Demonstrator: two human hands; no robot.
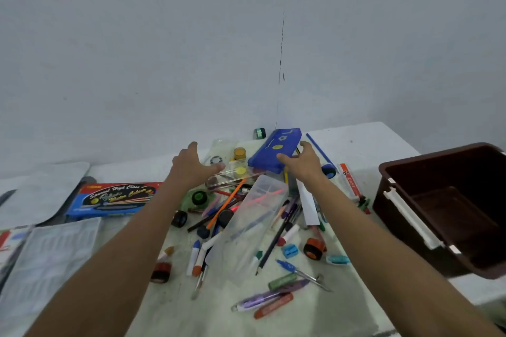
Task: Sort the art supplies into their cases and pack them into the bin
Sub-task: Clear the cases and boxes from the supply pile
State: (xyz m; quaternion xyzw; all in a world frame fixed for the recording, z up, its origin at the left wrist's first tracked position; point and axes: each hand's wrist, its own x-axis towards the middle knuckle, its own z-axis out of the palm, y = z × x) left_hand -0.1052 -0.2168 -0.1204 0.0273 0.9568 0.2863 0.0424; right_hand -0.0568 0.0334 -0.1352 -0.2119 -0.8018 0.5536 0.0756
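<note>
Barely begun — pens and crayons [232, 216] litter the worktop [364, 142], dark brown plastic bin [443, 208] at right empty; both hands [191, 167] [304, 161] spread wide, holding nothing.

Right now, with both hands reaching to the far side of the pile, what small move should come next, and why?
Probably close the right hand on the blue case and pull it nearer. Its open fingers already lie at the case's edge, while the left hand hovers open and holds nothing.
</note>
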